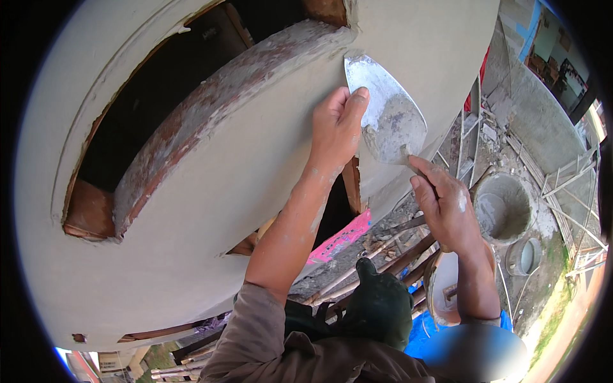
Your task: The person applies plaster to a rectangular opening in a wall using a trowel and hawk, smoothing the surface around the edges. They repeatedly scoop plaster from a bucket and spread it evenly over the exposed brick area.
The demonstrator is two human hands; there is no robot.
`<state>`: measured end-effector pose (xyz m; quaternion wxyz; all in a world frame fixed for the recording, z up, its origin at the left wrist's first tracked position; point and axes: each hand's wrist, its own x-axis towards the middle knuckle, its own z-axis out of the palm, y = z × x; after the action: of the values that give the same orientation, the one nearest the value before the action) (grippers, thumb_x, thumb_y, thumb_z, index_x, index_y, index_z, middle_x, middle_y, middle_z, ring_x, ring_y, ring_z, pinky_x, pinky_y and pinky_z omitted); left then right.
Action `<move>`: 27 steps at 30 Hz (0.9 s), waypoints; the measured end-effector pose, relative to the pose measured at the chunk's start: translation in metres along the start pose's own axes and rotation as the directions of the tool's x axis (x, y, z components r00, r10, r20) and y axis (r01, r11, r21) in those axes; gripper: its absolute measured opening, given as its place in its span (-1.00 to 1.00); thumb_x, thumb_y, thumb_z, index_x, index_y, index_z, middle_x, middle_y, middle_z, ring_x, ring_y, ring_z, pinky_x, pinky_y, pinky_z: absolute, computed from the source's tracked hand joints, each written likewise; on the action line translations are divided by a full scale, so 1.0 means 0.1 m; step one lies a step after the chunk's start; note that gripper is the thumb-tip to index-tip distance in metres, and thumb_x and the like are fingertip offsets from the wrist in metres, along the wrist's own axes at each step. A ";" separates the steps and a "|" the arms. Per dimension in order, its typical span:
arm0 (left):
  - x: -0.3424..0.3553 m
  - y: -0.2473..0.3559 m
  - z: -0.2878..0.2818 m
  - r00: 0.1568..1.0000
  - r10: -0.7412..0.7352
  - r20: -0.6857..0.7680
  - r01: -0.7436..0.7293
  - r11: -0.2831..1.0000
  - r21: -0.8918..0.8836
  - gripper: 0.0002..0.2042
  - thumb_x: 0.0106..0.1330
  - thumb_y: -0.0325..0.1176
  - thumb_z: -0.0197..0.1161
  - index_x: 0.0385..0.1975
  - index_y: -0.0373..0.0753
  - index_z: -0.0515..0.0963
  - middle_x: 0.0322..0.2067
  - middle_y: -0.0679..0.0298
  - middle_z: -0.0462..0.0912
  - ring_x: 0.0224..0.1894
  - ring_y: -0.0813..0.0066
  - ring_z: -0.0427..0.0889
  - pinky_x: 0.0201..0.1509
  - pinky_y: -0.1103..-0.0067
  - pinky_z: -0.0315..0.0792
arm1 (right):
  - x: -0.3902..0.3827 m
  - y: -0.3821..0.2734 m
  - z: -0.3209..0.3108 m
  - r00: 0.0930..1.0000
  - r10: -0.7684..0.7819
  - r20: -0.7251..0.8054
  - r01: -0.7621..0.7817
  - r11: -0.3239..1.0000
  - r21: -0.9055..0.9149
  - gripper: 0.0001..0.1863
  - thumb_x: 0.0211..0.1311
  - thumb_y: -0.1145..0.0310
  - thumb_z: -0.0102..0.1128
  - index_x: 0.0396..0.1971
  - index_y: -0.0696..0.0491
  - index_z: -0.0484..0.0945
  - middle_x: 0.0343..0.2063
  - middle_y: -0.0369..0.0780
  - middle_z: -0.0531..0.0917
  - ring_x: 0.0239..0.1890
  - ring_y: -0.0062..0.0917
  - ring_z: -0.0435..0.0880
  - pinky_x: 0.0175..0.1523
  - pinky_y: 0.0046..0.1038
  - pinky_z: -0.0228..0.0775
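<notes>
My right hand [447, 204] grips the handle of a broad, putty-smeared metal trowel [389, 127]. My left hand [338, 121] has its thumb on the upper left of the blade, with the fingers curled at that edge, partly hidden. The blade's tip is up against the cream plastered curved wall [255, 159], beside the end of an arched opening with a rough, stained lip [179, 121]. Lower on the wall is a second opening [325, 223], dark inside, above a pink strip [338, 236].
Below right stand a large mortar-crusted tub [501, 204], a smaller bucket [523, 255] and a basin [437, 287]. Metal frames [568, 179] and rubble lie farther right. Poles [402, 262], a blue tarp [418, 329] and a dark green bundle [377, 300] are beneath me.
</notes>
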<state>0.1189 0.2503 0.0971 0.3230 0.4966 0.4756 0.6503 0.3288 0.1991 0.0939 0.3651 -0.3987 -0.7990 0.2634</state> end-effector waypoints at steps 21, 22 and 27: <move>0.00 0.01 -0.03 0.999 0.024 -0.027 -0.025 0.999 -0.033 -0.65 0.38 -0.25 0.19 -0.64 -0.22 0.32 -0.66 0.55 0.27 -0.57 0.79 0.14 -0.55 0.65 0.07 | 0.01 -0.16 -0.09 0.997 0.046 0.065 -0.045 0.999 -0.011 -0.72 0.30 0.42 0.13 -0.07 0.25 0.55 -0.25 0.07 0.66 -0.22 -0.06 0.65 -0.12 -0.29 0.48; 0.00 0.01 -0.04 0.999 0.027 -0.033 -0.028 0.999 -0.030 -0.65 0.38 -0.25 0.19 -0.64 -0.22 0.32 -0.66 0.55 0.28 -0.57 0.79 0.15 -0.55 0.65 0.08 | 0.02 -0.17 -0.08 0.998 0.016 0.057 -0.015 1.000 -0.021 -0.73 0.30 0.43 0.13 -0.07 0.24 0.55 -0.26 0.07 0.66 -0.22 -0.05 0.65 -0.12 -0.29 0.47; -0.03 0.01 -0.06 0.989 0.142 -0.033 -0.145 0.985 -0.091 -0.66 0.39 -0.26 0.18 -0.63 -0.24 0.34 -0.65 0.55 0.29 -0.56 0.77 0.17 -0.54 0.64 0.11 | -0.02 -0.20 -0.12 0.997 -0.040 0.060 0.043 0.998 -0.044 -0.72 0.31 0.41 0.13 -0.06 0.25 0.55 -0.29 0.05 0.66 -0.26 -0.07 0.66 -0.15 -0.29 0.48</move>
<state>0.1138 0.2459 0.0967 0.2920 0.5054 0.4117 0.6999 0.3301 0.1883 0.1146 0.3375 -0.3822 -0.8232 0.2495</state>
